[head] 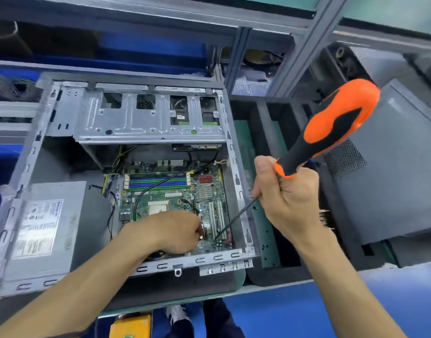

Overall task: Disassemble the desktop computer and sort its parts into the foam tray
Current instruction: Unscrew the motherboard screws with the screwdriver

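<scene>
The open desktop case lies on its side with the green motherboard exposed inside. My right hand grips an orange-and-black screwdriver; its thin shaft slants down-left and the tip touches the board's lower right corner near the white slots. My left hand rests on the board's lower edge, fingers pinched together by a small part I cannot make out. The grey power supply sits at the case's lower left. The dark foam tray lies right of the case.
A grey case side panel leans over the tray's right part. A green board lies in a tray slot. The metal drive cage spans the case top. Blue bins and grey shelving stand behind. The table's front edge is close below.
</scene>
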Available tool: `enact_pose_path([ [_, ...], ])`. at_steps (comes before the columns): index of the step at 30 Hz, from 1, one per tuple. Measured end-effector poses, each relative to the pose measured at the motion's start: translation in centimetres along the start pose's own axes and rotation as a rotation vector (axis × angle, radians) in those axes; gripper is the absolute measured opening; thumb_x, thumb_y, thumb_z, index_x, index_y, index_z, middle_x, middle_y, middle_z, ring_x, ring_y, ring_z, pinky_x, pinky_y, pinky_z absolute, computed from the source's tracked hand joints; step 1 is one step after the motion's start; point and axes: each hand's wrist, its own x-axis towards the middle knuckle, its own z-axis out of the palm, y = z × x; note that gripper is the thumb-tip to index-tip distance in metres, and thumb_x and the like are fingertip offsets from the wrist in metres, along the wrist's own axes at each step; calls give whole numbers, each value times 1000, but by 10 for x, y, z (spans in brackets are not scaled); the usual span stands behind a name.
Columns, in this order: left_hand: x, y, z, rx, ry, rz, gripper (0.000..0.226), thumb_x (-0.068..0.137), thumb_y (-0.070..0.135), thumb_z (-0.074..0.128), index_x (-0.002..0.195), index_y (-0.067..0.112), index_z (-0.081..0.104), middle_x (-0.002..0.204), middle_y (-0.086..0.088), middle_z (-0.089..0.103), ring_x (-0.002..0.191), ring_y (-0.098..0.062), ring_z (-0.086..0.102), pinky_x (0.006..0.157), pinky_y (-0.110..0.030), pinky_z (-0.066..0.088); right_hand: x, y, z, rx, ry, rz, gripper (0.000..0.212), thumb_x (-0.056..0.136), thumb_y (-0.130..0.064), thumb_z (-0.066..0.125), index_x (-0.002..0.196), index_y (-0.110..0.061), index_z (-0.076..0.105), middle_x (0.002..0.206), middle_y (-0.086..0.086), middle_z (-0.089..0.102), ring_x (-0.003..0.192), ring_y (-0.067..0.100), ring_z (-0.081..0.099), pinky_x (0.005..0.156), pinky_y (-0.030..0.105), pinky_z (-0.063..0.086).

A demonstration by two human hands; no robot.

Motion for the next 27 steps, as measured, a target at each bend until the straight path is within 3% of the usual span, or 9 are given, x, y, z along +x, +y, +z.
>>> enact_pose_path([
  [3, -2, 1, 4, 49, 7, -25, 36, 94, 17, 41, 122, 11, 64, 120, -9, 66, 107, -26, 64, 92, -42, 55, -3, 1, 2, -30, 5, -7, 70, 108, -42, 33, 51, -7, 54, 53, -13, 37, 49, 2, 45, 50, 13, 36],
  [6, -2, 2, 6, 72, 10, -29, 37, 94, 17, 42, 125, 14, 62, 121, -7, 66, 107, -25, 63, 92, -41, 55, -5, 2, 7, -53, -10, -9, 73, 109, -43, 31, 49, -6, 52, 62, -4, 50, 49, 4, 45, 49, 16, 37],
  [10, -3, 2, 6, 100, 3, -19, 39, 96, 19, 40, 129, 17, 61, 124, -6, 65, 108, -26, 63, 93, -41, 54, -10, 4, 14, -70, -37, 17, 76, 108, -47, 31, 47, -7, 53, 51, -17, 42, 45, 7, 46, 45, 28, 39],
  [13, -2, 3, 6, 127, 4, -12, 38, 96, 18, 40, 128, 17, 61, 123, -5, 65, 108, -25, 63, 93, -41, 54, -15, 7, 17, -84, -50, 26, 74, 108, -47, 32, 49, -8, 51, 50, -4, 45, 43, 16, 47, 45, 37, 37],
  [16, -1, 2, 6, 143, 3, -2, 36, 96, 18, 39, 124, 17, 62, 120, -4, 66, 105, -25, 64, 90, -41, 55, -18, 10, 20, -84, -47, 20, 73, 109, -45, 34, 48, -8, 51, 65, 0, 51, 45, 16, 47, 45, 36, 37],
  [20, -2, 0, 7, 141, 7, 6, 37, 96, 18, 39, 125, 16, 62, 121, -5, 66, 107, -27, 64, 92, -43, 54, -20, 12, 21, -105, -72, 37, 75, 109, -46, 33, 47, -5, 48, 43, -1, 43, 39, 17, 45, 42, 38, 36],
  [27, -1, 0, 7, 142, 1, -4, 38, 96, 19, 40, 128, 16, 61, 124, -6, 65, 109, -27, 64, 93, -44, 55, -22, 11, 22, -99, -84, 31, 72, 109, -44, 33, 50, -6, 48, 44, 0, 44, 39, 18, 45, 42, 38, 36],
])
